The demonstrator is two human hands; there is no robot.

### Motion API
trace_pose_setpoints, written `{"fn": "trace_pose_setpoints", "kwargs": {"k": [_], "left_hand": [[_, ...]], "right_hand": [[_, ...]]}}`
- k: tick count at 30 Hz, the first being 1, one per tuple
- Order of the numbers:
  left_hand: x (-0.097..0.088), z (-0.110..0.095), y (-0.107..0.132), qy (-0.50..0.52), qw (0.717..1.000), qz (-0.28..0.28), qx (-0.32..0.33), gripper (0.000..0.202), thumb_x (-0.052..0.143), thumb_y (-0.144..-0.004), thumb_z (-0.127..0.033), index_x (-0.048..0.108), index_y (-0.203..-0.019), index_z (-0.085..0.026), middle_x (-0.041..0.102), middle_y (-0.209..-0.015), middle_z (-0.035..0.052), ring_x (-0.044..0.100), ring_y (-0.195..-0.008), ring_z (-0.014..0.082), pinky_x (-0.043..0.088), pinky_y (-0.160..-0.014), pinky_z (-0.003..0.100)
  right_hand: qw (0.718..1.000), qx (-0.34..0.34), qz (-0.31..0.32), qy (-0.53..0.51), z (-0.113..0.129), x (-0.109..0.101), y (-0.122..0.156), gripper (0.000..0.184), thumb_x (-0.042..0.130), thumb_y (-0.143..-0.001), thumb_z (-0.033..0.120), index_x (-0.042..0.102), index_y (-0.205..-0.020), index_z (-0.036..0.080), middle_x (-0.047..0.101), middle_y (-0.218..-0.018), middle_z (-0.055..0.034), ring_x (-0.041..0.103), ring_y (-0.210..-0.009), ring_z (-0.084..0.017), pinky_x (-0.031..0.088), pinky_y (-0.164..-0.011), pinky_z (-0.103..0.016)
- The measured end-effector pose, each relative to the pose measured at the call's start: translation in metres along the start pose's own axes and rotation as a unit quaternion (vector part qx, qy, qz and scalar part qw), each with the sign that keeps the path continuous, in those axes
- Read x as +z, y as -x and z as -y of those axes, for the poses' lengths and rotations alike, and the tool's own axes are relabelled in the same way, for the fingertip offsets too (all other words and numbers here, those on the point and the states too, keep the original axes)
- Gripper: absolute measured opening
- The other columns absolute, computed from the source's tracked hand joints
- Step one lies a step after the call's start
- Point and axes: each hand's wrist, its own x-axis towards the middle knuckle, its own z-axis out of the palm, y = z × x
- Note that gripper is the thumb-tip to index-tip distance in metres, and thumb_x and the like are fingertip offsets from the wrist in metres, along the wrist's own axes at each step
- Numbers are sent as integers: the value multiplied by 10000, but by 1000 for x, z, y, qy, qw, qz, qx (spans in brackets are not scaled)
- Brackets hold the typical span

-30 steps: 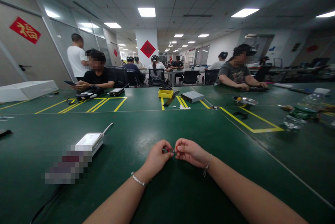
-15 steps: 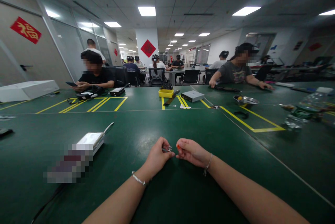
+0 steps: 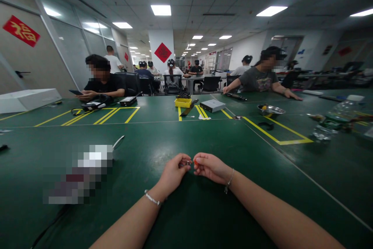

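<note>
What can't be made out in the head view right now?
All in the head view:
Metal part: mostly covered by the left hand; shape unclear.
Orange piece: small, partly covered by the right hand.
Boxy device: masked by pixelation.
Clear bottle: label text blurred.

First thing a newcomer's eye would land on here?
Likely the two bare hands close together over the green table, low in the middle of the view: the left hand holds a small metallic piece, the right hand a small orange piece. After that, the red diamond sign on the pillar beyond, and the yellow basket on the table's far part.
</note>
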Motion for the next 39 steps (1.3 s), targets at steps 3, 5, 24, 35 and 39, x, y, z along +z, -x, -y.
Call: {"fn": "trace_pose_setpoints", "kwargs": {"k": [3, 5, 24, 35, 39], "left_hand": [[0, 2, 0, -25, 999, -23, -8, 217, 495, -681, -159, 534, -892, -193, 576, -736, -12, 519, -655, 108, 417, -630, 235], [0, 3, -1, -37, 999, -32, -7, 214, 471, -698, -175, 532, -902, -190, 567, -717, -14, 511, -627, 105, 414, -607, 232], [1, 1, 0, -4, 999, -17, -27, 212, 611, -588, -189, 510, -774, -187, 563, -684, -31, 535, -649, 110, 417, -610, 221], [0, 2, 0, 6, 999, 29, -41, 169, 520, -679, -222, 566, -837, -184, 612, -750, 4, 557, -692, 127, 415, -634, 232], [1, 1, -1, 19, 998, 19, -63, 163, 530, -666, -245, 564, -805, -167, 616, -730, 5, 556, -672, 126, 410, -618, 229]], "right_hand": [[1000, 4, -4, -8, 0, 0, 0, 176, 579, -684, 256, 513, -795, 136, 567, -655, -6, 525, -570, -75, 420, -674, -292], [1000, 4, -3, -9, 0, 0, 0, 180, 595, -669, 236, 512, -796, 138, 575, -681, -12, 534, -589, -80, 418, -679, -293], [992, -74, -105, 17, -4, 0, -5, 234, 670, -568, 208, 569, -767, 141, 562, -723, -1, 510, -588, -67, 408, -651, -267], [924, -191, -179, 278, -9, 15, -8, 124, 610, -613, 213, 593, -730, 175, 577, -692, -5, 530, -652, -121, 405, -643, -275], [882, -247, -200, 348, -12, 18, -8, 25, 584, -639, 180, 594, -661, 174, 553, -719, -9, 519, -668, -114, 411, -631, -251]]}}
